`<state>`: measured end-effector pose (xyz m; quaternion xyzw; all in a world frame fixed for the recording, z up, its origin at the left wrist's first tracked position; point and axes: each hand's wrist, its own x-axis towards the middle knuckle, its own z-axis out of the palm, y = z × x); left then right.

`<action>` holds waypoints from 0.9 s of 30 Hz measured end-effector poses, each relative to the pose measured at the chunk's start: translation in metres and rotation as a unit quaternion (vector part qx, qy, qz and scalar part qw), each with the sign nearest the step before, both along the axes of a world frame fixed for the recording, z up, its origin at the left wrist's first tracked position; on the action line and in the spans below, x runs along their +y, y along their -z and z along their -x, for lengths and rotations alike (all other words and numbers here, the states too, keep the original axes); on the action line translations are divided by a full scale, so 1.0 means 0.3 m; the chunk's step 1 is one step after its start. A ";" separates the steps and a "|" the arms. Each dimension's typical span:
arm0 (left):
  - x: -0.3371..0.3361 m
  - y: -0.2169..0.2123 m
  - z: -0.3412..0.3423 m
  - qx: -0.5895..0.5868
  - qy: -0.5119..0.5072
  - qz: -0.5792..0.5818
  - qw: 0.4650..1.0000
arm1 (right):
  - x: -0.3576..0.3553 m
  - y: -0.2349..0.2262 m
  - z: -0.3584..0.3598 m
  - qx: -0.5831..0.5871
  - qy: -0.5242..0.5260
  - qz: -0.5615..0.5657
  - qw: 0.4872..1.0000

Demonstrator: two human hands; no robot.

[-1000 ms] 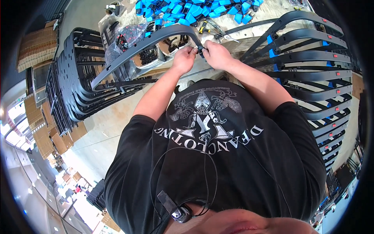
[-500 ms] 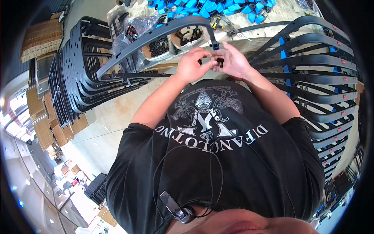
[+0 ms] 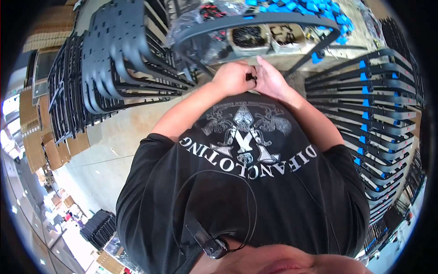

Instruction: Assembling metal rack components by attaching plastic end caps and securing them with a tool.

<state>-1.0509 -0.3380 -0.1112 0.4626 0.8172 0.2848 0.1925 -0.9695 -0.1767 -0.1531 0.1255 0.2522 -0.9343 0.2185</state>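
Both hands have drawn back from the curved grey frame piece [image 3: 255, 20] at the upper centre toward the chest, the left hand [image 3: 233, 78] and right hand [image 3: 272, 81] now pinching a small black part [image 3: 250, 77] between them, suggesting fiddling with it before fitting.
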 end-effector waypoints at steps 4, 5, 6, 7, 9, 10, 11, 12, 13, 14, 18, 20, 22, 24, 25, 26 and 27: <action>-0.169 0.018 0.051 0.019 -0.007 -0.057 0.998 | -0.185 -0.045 0.046 0.017 0.013 -0.045 0.999; -0.197 0.015 0.058 0.030 0.010 -0.057 0.998 | -0.221 -0.050 0.048 0.010 0.019 -0.071 0.997; -0.226 0.012 0.062 0.042 0.025 -0.056 0.997 | -0.253 -0.057 0.052 0.007 0.017 -0.073 0.997; -0.253 0.017 0.063 0.039 0.022 -0.058 0.997 | -0.279 -0.067 0.057 -0.004 0.039 -0.075 0.996; -0.300 0.025 0.069 0.034 0.018 -0.076 0.996 | -0.326 -0.086 0.067 -0.016 0.058 -0.079 0.995; -0.332 0.039 0.065 0.010 0.002 -0.141 0.990 | -0.346 -0.094 0.072 -0.044 0.059 -0.054 0.996; -0.357 0.081 0.061 0.010 -0.001 -0.140 0.990 | -0.363 -0.096 0.080 -0.072 0.059 -0.029 0.995; -0.377 0.132 0.052 -0.134 -0.100 -0.207 0.964 | -0.369 -0.043 0.082 -0.073 0.060 -0.029 0.995; -0.386 0.160 0.048 -0.275 -0.193 -0.265 0.904 | -0.366 0.050 0.077 -0.032 0.029 -0.087 0.995; -0.397 0.145 0.073 -0.399 -0.274 -0.268 0.833 | -0.368 0.110 0.071 0.006 -0.003 -0.142 0.990; -0.460 0.152 0.133 -0.565 -0.362 -0.398 0.626 | -0.491 0.051 0.123 0.165 -0.125 -0.484 0.850; -0.476 0.137 0.129 -0.586 -0.354 -0.405 0.606 | -0.506 0.074 0.142 0.192 -0.118 -0.496 0.839; -0.515 0.159 0.149 -0.632 -0.300 -0.420 0.578 | -0.502 -0.005 0.181 0.113 -0.224 -0.423 0.871; -0.540 0.161 0.157 -0.648 -0.276 -0.412 0.578 | -0.513 0.042 0.191 0.081 -0.222 -0.314 0.920; -0.545 0.153 0.156 -0.664 -0.252 -0.403 0.578 | -0.515 0.058 0.191 0.047 -0.215 -0.201 0.955; -0.541 0.146 0.155 -0.634 -0.258 -0.396 0.612 | -0.507 0.073 0.195 0.088 -0.263 -0.248 0.928; -0.543 0.153 0.153 -0.634 -0.260 -0.399 0.610 | -0.519 0.056 0.201 0.087 -0.267 -0.249 0.927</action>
